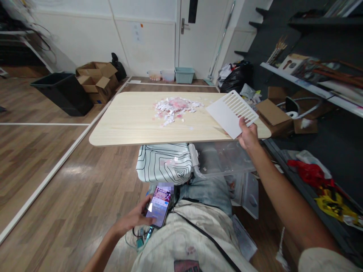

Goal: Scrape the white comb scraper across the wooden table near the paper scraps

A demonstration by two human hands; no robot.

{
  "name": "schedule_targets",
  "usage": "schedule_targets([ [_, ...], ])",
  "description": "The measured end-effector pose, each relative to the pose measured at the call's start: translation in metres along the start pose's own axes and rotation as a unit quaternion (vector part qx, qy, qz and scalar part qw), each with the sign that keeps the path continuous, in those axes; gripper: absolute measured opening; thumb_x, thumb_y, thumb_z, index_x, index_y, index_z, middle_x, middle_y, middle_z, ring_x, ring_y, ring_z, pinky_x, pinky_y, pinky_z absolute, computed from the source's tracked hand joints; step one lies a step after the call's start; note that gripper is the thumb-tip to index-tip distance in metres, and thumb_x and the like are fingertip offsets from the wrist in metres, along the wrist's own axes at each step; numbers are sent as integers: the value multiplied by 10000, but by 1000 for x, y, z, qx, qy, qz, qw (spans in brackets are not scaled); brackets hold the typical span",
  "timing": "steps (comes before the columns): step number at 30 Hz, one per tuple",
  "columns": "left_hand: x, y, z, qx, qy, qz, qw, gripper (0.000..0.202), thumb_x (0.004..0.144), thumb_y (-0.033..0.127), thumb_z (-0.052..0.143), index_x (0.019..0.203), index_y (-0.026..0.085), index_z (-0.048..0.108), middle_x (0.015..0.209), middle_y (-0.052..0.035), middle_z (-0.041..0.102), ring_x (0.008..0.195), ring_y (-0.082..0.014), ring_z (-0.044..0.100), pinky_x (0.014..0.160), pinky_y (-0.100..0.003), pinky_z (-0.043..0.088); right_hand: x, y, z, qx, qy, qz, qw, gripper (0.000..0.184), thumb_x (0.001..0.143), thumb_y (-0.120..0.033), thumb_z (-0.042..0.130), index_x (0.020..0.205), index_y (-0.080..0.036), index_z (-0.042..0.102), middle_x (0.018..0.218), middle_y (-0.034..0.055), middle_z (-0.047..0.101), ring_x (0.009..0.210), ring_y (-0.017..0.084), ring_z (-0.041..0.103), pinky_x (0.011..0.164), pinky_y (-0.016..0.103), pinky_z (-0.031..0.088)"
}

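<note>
My left hand (133,218) is wrapped around a smartphone (159,207) low in front of my body, its thumb over the lit screen. A cable hangs below the phone. My right hand (248,136) grips a flat white panel (224,115) by its near right corner, with a row of slots along one side. It is held over the right part of a light wooden table (121,124). A loose heap of white and pink paper-like scraps (176,107) lies on the middle of the tabletop, left of the panel.
Under the table's front edge are a patterned cushion-like item (164,164) and a clear plastic bin (224,158). A black trash bin (64,94) and cardboard boxes (98,81) stand left. Dark shelving (312,87) and an open carton (275,111) flank the right side.
</note>
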State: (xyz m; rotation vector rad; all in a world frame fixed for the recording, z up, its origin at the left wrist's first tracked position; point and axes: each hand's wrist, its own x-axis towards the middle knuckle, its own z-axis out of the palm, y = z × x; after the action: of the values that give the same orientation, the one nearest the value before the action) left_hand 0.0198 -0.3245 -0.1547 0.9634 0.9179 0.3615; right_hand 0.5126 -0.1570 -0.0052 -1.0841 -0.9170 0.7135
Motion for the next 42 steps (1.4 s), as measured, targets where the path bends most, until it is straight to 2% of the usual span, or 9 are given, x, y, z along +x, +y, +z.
schedule_targets([
  [2, -2, 5, 3, -18, 2, -14, 1000, 801, 668, 384, 934, 1378, 225, 598, 1293, -100, 723, 1226, -351, 640, 1068, -443, 514, -1, -1, 0, -2, -2, 2, 1000, 664, 603, -702, 898, 998, -237, 634, 1021, 43, 796, 1091, 309, 768, 754, 465, 708],
  [6, 4, 12, 14, -2, 69, -14, 998, 812, 606, 415, 960, 1308, 201, 613, 1326, -131, 722, 1248, -376, 640, 1063, -440, 525, -3, -3, 2, -4, -3, 8, 1000, 692, 574, -728, 899, 991, -241, 637, 1017, 45, 798, 1096, 313, 767, 771, 473, 706],
  [10, 19, 12, 23, 56, 115, -3, 992, 785, 554, 457, 967, 1203, 158, 642, 1179, -163, 775, 1134, -395, 697, 996, -462, 562, -3, -3, 3, -3, 4, 8, 1000, 696, 571, -734, 897, 986, -240, 637, 1038, 52, 797, 1130, 318, 755, 769, 470, 707],
  [18, 30, 13, 33, 97, 192, -5, 977, 703, 581, 520, 942, 1143, 180, 692, 912, -95, 816, 929, -349, 770, 819, -411, 613, -2, -1, 3, -5, 5, 1, 1000, 622, 641, -706, 872, 984, -249, 627, 1065, 52, 791, 1150, 315, 746, 763, 467, 708],
  [24, 35, 16, 39, 123, 224, -11, 967, 684, 562, 570, 932, 1071, 170, 711, 895, -116, 825, 898, -353, 773, 793, -407, 611, -3, -3, 2, -4, -1, 7, 1000, 656, 615, -721, 880, 987, -241, 634, 1045, 61, 796, 1142, 323, 750, 763, 469, 709],
  [30, 29, 12, 31, 100, 194, 2, 976, 622, 621, 610, 908, 1032, 186, 713, 955, -107, 817, 935, -342, 749, 810, -393, 592, -5, -4, 2, -8, -5, 6, 1000, 651, 629, -721, 871, 1001, -240, 638, 1056, 57, 799, 1135, 319, 755, 763, 464, 709],
  [33, 18, 2, 11, 67, 119, 13, 991, 567, 670, 583, 906, 1029, 184, 724, 1024, -83, 793, 984, -320, 714, 859, -376, 567, -4, -4, 2, -4, -5, 4, 1000, 655, 623, -716, 876, 1003, -239, 638, 1074, 58, 797, 1147, 314, 751, 768, 458, 708],
  [37, 6, -10, -19, 28, -2, 30, 999, 507, 712, 449, 920, 1104, 193, 725, 1198, -80, 733, 1088, -309, 670, 937, -378, 535, -3, -3, 2, -7, 4, 8, 1000, 668, 607, -722, 879, 998, -238, 635, 1058, 59, 799, 1121, 315, 759, 755, 463, 706],
  [42, 8, -11, -37, 79, -68, 43, 994, 640, 665, 349, 938, 1247, 232, 700, 1318, -94, 679, 1195, -327, 612, 1032, -409, 495, -1, -1, 1, -12, 3, 13, 1000, 678, 605, -722, 879, 1011, -237, 636, 1017, 61, 797, 1104, 326, 763, 735, 472, 708],
])
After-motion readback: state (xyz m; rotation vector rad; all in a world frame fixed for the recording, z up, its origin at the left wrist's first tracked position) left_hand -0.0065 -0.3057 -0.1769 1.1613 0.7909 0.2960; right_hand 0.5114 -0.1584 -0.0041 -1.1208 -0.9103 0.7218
